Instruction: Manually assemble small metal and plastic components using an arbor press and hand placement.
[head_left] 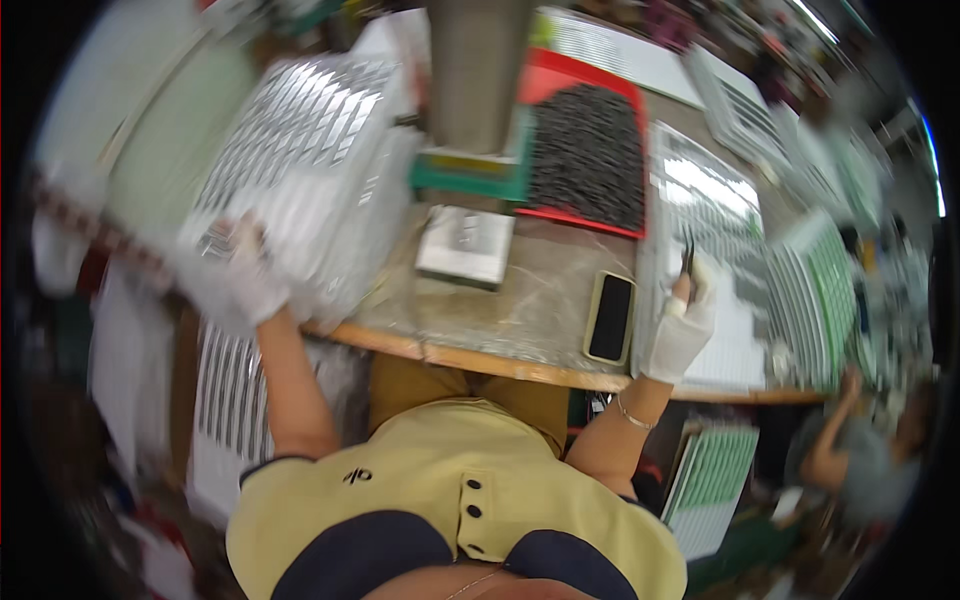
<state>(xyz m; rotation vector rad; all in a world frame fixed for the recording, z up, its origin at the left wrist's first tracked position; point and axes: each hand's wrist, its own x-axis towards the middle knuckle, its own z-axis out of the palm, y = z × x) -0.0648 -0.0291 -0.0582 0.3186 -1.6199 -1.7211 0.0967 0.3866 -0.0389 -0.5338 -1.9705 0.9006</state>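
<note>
My left hand [252, 275], in a white glove with bare fingertips, is at the near left edge of a stack of slotted trays [300, 130] partly covered by clear plastic. Motion smears its fingers, so whether they grip the edge cannot be made out. My right hand [682, 335], also gloved, is closed on dark tweezers [688, 252] that point away from me. Beneath it lies a white slotted tray [725, 345], with shiny strips in its far part. Between my hands, a metal block [466, 246] sits below a press column [478, 80] with a green base.
A red tray [640, 222] full of small dark parts stands right of the press. A phone [610, 317] lies near the orange table edge [500, 370]. Green and white slotted trays [815, 300] stand at the right. Another person [870, 460] is at lower right.
</note>
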